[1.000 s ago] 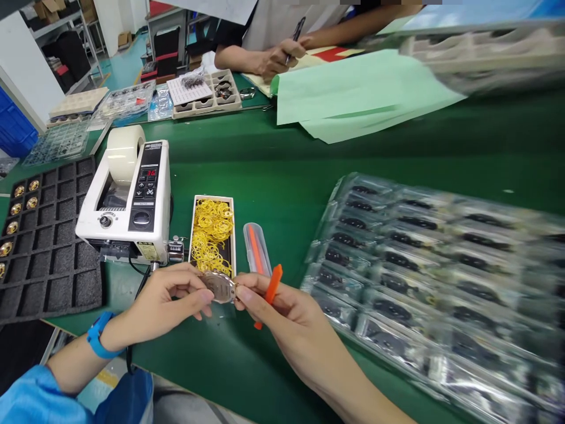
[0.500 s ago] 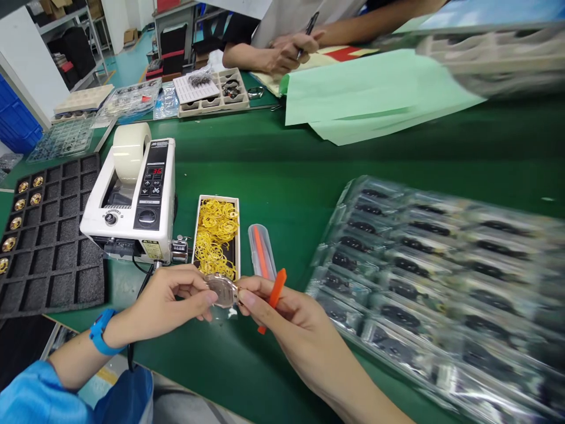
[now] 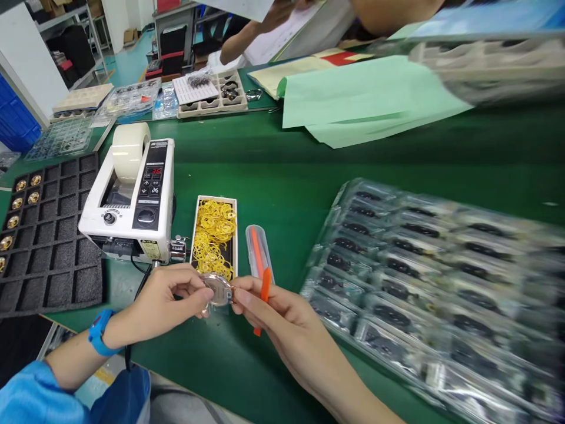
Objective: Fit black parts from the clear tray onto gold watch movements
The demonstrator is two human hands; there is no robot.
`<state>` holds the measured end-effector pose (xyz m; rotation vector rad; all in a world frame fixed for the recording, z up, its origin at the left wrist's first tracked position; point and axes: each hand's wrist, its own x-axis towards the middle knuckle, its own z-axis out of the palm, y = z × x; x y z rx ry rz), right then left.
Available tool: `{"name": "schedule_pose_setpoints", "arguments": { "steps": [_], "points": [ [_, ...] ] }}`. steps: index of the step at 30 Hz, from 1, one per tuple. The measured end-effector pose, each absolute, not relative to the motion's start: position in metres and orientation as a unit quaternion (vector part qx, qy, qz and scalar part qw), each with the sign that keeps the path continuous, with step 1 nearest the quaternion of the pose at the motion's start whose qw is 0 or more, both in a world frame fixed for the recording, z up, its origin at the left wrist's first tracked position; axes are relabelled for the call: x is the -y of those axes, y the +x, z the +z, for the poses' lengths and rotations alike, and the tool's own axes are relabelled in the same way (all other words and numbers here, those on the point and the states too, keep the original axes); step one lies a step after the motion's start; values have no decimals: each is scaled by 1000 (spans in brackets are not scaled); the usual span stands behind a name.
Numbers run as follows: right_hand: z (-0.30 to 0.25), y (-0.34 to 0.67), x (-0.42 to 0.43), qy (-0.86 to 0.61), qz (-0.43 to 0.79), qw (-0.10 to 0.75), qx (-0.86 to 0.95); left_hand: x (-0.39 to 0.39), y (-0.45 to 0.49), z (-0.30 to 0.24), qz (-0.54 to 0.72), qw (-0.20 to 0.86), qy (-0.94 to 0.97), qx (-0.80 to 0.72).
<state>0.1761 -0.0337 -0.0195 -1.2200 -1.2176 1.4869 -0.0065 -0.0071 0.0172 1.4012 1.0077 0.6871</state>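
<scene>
A round, shiny metal watch case (image 3: 219, 290) is held between my two hands above the green table. My left hand (image 3: 176, 297), with a blue band on the wrist, pinches its left edge between thumb and fingers. On the other side, my right hand (image 3: 276, 309) grips the right edge with thumb and forefinger. An orange plastic stick (image 3: 265, 285) is tucked among the right fingers, pointing up. Just beyond the watch case lies a small white box (image 3: 235, 235) of yellow rings (image 3: 214, 229). Beside it rests a clear plastic sleeve (image 3: 259, 250) with an orange strip inside.
A white tape dispenser (image 3: 154, 235) stands at left, beside a black foam tray (image 3: 53, 259) with several gold watch cases. A clear tray (image 3: 397, 282) of bagged dark parts fills the right. Green sheets (image 3: 353, 100) lie across the table, near another person's arm (image 3: 241, 44).
My hands keep hold of the watch case, which is slightly more tilted. The orange stick stands more upright. The person opposite has raised a hand and lifted papers; the pen is no longer visible.
</scene>
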Motion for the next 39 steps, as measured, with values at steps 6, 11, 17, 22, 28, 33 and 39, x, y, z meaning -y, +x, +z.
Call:
{"name": "schedule_pose_setpoints", "arguments": {
  "steps": [6,11,17,22,28,33,39],
  "points": [
    [-6,166,31,-523,583,397,478,9,-6,13,296,521,672,-435],
    [-8,165,30,-542,578,376,480,10,-6,13,292,482,702,-436],
    [-7,168,31,-534,590,372,478,11,-6,12,301,444,721,-440],
    [-7,170,30,-528,585,387,479,8,-9,10,319,372,750,-444],
    [-14,177,29,-522,579,411,472,6,-12,12,386,295,765,-422],
    [-13,175,32,-471,624,402,476,8,-9,8,415,257,806,-336],
    [-12,171,34,-388,668,411,484,7,-7,12,293,358,841,-281]
  ]
}}
